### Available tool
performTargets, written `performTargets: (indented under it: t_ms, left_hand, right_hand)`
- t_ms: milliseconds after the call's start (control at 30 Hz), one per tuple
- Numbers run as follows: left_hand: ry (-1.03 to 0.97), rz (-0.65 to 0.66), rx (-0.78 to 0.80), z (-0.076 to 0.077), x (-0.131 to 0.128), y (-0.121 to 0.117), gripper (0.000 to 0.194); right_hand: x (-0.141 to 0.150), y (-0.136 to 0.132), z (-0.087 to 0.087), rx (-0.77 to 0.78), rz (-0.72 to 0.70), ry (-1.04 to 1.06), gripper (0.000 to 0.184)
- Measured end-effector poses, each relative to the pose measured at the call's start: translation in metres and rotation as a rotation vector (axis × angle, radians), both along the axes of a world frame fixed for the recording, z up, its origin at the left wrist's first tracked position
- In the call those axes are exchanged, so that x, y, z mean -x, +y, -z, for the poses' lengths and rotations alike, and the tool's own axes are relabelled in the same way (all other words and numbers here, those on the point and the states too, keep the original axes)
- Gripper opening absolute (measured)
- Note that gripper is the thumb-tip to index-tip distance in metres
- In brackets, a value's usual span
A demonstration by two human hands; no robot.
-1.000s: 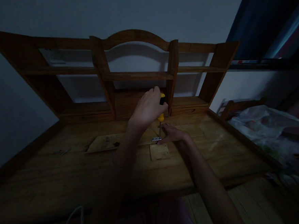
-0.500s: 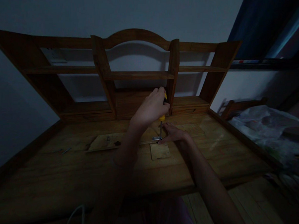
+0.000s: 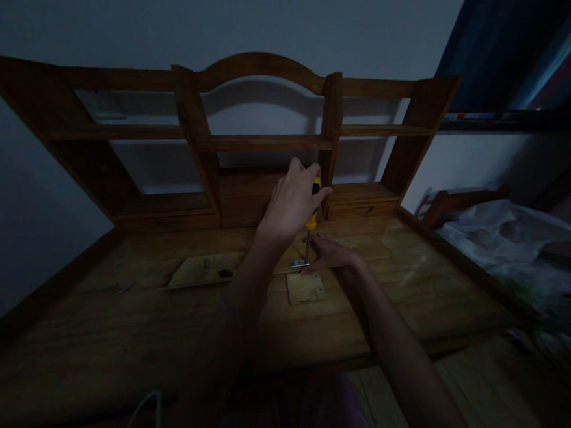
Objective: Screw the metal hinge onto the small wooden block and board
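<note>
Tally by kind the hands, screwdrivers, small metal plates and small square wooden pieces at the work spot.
Hands: 2, left hand and right hand
Yellow-and-black screwdriver: 1
Small metal plate: 1
Small square wooden piece: 1
Total: 5

The room is dim, with a bluish light. A pale wall (image 3: 252, 14) rises behind the wooden table (image 3: 104, 357). Along the table's back edge stands a wooden shelf unit (image 3: 265, 142), its middle bay topped by an arched rail (image 3: 255, 63), with low drawers (image 3: 363, 209) at either side. At far right is a dark window (image 3: 539, 59) with one bright streak. Below it, a wooden frame (image 3: 475, 197) stands behind clear plastic bags (image 3: 502, 231). Floorboards (image 3: 478, 383) show past the table's front edge.
</note>
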State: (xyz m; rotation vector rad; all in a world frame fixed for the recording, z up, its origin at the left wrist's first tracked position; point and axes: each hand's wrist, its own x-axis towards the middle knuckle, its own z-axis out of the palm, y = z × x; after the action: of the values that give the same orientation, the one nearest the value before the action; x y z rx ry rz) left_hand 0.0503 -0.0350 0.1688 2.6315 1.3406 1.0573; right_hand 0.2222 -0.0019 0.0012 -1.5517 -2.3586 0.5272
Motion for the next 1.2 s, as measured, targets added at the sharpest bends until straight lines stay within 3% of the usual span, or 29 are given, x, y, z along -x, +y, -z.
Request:
performTargets:
  t_ms: [200,400,767,1000,1200]
  left_hand:
    - [-0.018,0.009,-0.019,-0.002,0.003,0.003,0.018]
    - [-0.059,0.089,-0.014,-0.006,0.011,0.006,0.026]
    - [0.05,0.189,0.058,-0.007,0.007,0.004,0.03]
    - [-0.037,0.066,0.03,-0.003,0.0,0.001,0.015]
    - [-0.065,-0.088,0.003,0.003,0.0,0.008,0.022]
  right_hand:
    - [0.0,-0.001,0.0,0.008,-0.005,0.01,0.101]
    - [-0.001,0.001,0.002,-0.021,-0.019,0.026,0.101]
    - [0.0,-0.001,0.0,0.0,-0.004,0.015,0.097]
    - [-0.001,0.0,0.0,0.0,-0.017,0.017,0.102]
    - [0.0,0.0,0.0,-0.002,-0.004,0.024,0.101]
